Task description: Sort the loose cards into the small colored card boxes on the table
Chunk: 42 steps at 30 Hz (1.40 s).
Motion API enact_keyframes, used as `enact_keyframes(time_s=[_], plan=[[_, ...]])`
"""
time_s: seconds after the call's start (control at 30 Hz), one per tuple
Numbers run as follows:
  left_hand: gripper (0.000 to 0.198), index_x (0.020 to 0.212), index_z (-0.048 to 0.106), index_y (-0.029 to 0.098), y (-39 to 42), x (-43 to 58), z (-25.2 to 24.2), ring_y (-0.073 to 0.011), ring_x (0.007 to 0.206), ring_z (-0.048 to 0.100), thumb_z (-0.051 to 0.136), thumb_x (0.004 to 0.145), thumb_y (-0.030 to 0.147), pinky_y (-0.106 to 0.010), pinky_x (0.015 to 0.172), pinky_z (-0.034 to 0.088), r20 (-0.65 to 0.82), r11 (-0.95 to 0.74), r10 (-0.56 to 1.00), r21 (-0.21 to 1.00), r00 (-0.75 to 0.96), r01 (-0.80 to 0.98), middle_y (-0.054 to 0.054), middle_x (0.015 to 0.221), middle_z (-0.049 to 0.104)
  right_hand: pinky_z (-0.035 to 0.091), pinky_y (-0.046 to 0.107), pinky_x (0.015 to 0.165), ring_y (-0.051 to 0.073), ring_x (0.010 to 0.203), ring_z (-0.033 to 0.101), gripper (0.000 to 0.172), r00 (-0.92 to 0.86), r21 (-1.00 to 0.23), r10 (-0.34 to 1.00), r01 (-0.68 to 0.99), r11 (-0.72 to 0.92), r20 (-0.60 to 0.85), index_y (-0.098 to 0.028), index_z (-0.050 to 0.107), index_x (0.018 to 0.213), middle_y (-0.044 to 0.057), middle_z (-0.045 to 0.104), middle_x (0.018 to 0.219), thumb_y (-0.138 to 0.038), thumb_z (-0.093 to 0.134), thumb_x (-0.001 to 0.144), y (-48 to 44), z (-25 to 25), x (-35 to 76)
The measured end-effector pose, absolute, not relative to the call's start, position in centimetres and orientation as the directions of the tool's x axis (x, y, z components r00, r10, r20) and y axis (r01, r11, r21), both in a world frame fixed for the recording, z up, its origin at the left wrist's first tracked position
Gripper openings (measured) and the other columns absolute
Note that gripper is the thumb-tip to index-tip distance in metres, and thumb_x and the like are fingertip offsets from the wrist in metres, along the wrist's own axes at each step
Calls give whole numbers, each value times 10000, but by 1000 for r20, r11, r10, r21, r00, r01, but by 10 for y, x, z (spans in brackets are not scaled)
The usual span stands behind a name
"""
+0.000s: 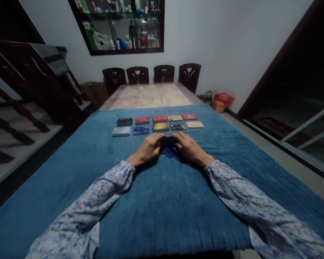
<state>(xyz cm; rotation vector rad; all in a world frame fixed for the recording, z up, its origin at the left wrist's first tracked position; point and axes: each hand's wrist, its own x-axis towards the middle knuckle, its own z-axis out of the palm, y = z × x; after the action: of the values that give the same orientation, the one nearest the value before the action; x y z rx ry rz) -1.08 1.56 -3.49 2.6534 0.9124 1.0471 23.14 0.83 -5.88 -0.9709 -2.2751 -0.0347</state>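
Note:
My left hand (pixel 150 146) and my right hand (pixel 188 146) face each other near the middle of the table. Between them they grip the two ends of a dark stack of cards (pixel 167 141); its printed side is not visible. Several loose blue cards (pixel 169 152) lie on the cloth just under the stack, partly covered by my hands. Beyond my fingers are two rows of card stacks. The nearer row has a silver stack (pixel 121 131), a blue stack (pixel 141 130), a gold stack (pixel 161 127), a black stack (pixel 178 127) and a cream stack (pixel 194 125).
In the farther row are black, red and tan stacks, among them a red stack (pixel 142 120). A blue plush cloth (pixel 167 205) covers the near part of the marble-topped table (pixel 151 96). Dark chairs (pixel 137 75) line its far end. At left runs a wooden railing (pixel 13 104).

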Motion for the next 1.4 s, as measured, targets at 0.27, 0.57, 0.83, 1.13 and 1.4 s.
enact_keyframes(time_s=[0.27, 0.57, 0.83, 1.13, 1.4], plan=[[653, 1430, 500, 154, 14, -6, -42, -289, 1267, 581, 602, 795, 38, -469, 1139, 516, 524, -798, 602, 358, 602, 485, -163, 1340, 533, 599, 477, 970, 269, 1132, 668, 596, -495, -236, 609, 622, 746, 619, -227, 521, 1473, 175, 567, 1384, -19, 493, 915, 14, -70, 229], [746, 1485, 459, 173, 17, -10, -43, -312, 1345, 524, 594, 766, 27, -502, 1197, 471, 521, -809, 587, 362, 620, 462, -166, 1403, 476, 555, 594, 1053, 354, 1313, 567, 690, -548, -244, 550, 533, 810, 630, -235, 409, 1564, 212, 519, 1429, -110, 607, 915, 17, -67, 234], [589, 1397, 531, 157, 20, -13, -43, -277, 1236, 583, 599, 819, 67, -468, 1120, 527, 480, -796, 605, 366, 635, 481, -146, 1300, 529, 604, 538, 967, 310, 1172, 635, 534, -557, -247, 556, 533, 809, 617, -214, 518, 1468, 183, 592, 1289, -111, 549, 945, 15, -67, 235], [441, 1418, 508, 131, 19, -12, -39, -284, 1258, 584, 521, 1011, 302, -471, 1142, 506, 397, -774, 631, 382, 667, 505, -173, 1330, 543, 562, 597, 1043, 352, 1234, 612, 515, -577, -274, 574, 525, 806, 581, -186, 556, 1452, 217, 591, 1348, -410, 620, 993, 11, -64, 237], [457, 1453, 481, 150, 17, -14, -33, -287, 1308, 552, 476, 1028, 321, -488, 1187, 461, 338, -758, 645, 397, 686, 517, -173, 1387, 521, 565, 604, 1037, 332, 1221, 625, 447, -563, -314, 609, 536, 784, 559, -193, 586, 1425, 203, 626, 1320, -417, 497, 1048, 11, -58, 236]])
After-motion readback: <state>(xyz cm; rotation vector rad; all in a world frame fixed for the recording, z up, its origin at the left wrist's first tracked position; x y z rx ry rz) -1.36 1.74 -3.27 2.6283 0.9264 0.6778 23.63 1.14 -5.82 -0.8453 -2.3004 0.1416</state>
